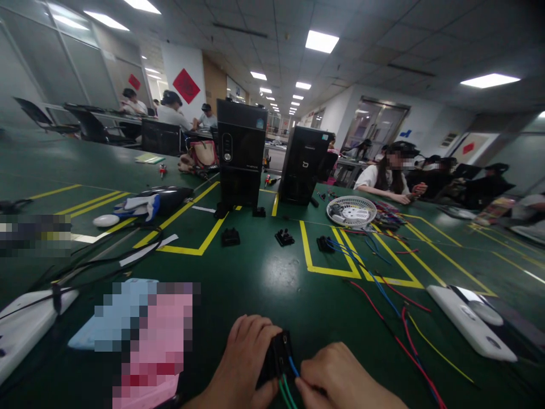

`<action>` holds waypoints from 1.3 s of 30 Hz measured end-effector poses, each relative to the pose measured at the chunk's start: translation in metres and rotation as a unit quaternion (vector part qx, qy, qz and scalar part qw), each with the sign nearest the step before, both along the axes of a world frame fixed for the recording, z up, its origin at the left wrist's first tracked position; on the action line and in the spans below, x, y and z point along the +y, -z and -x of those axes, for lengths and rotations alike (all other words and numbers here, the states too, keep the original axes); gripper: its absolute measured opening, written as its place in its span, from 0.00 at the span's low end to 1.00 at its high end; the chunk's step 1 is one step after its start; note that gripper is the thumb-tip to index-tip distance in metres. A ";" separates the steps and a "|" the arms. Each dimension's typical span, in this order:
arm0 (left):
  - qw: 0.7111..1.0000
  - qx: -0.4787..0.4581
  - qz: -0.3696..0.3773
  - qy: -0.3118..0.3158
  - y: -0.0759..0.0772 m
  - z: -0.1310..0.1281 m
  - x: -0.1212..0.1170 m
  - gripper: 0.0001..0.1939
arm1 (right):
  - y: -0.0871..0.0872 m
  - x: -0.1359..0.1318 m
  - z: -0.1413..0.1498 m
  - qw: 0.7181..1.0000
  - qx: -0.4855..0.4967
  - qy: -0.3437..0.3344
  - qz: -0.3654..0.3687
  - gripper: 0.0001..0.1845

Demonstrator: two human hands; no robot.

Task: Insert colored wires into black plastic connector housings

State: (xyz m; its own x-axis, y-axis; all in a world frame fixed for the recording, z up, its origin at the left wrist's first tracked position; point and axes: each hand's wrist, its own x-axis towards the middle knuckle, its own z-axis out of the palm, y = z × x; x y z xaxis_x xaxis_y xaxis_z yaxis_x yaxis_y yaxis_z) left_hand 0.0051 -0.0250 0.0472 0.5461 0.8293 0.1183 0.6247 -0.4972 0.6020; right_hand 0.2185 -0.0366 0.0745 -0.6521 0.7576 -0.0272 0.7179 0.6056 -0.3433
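Two bare hands work low in front: the left hand (242,363) is clenched around a black plastic block (276,357), apparently lifting it off the counter to keep its wire side reachable, while the right hand (343,378) pinches a blue wire (293,366) at its edge, a green wire (285,393) beside it. Loose red wires (409,335) lie ahead on the green counter (272,295), marked with yellow tape (327,271). Black computer towers (241,153) stand beyond, and seated people (389,176) fill the bright room.

Green workbench (272,289), yellow tape lines (332,271), loose wires (385,298) (red, blue)
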 end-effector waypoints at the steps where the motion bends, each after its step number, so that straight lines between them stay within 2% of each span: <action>1: 1.000 -0.005 -0.008 -0.001 0.003 0.000 0.000 0.26 | -0.004 0.000 0.000 1.000 0.002 0.010 0.008 0.13; 4: 0.999 -0.023 -0.042 -0.007 0.015 0.001 0.000 0.27 | -0.009 -0.001 0.001 0.998 0.046 0.041 0.017 0.16; 8: 0.996 -0.043 -0.072 -0.008 0.027 0.001 0.001 0.28 | -0.003 -0.002 0.005 0.993 0.101 0.040 0.040 0.18; 11: 0.995 -0.049 -0.082 -0.023 0.031 0.001 0.000 0.28 | -0.003 -0.001 0.004 0.997 0.058 0.016 0.055 0.15; 15: 0.993 -0.049 -0.101 -0.017 0.034 0.003 0.001 0.28 | -0.010 0.000 0.003 0.997 0.015 0.036 0.062 0.15; 19: 0.992 -0.045 -0.121 -0.002 0.040 0.005 0.004 0.30 | -0.007 -0.001 0.005 0.992 0.086 0.060 0.063 0.18; 23: 0.989 -0.043 -0.139 -0.007 0.045 0.006 0.007 0.31 | -0.001 -0.001 0.006 0.990 0.129 0.032 0.042 0.17; 29: 0.988 -0.047 -0.145 -0.002 0.042 0.005 0.005 0.29 | -0.014 -0.001 0.003 0.999 0.030 0.017 0.028 0.14; 35: 0.990 -0.058 -0.125 -0.036 0.030 0.002 -0.001 0.28 | 0.003 0.001 0.003 0.995 0.074 0.032 -0.064 0.14; 39: 0.991 -0.055 -0.116 -0.031 0.029 0.002 0.000 0.27 | -0.001 0.000 0.004 0.999 0.032 -0.004 -0.030 0.15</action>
State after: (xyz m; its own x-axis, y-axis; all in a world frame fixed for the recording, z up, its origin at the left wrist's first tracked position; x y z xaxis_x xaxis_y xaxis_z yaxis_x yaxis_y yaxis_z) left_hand 0.0026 -0.0251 0.0183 0.4683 0.8039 0.3667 0.5948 -0.5937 0.5419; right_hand 0.2145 -0.0366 0.0753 -0.6572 0.7513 0.0604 0.6908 0.6325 -0.3503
